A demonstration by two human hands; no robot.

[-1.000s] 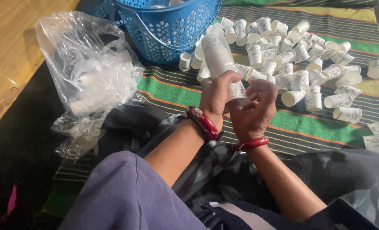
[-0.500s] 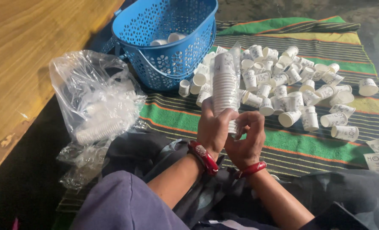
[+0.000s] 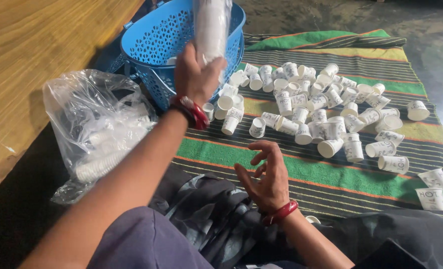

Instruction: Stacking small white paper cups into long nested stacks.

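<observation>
Gripping a tall stack of white cups [image 3: 211, 27], my left hand [image 3: 196, 77] closes round its lower end and holds it upright over the blue basket [image 3: 152, 45] near the striped mat's [image 3: 281, 164] far left corner. My right hand [image 3: 266, 174] hovers with fingers spread, empty, above the mat's near edge, loose cups [image 3: 326, 109] scattered beyond.
</observation>
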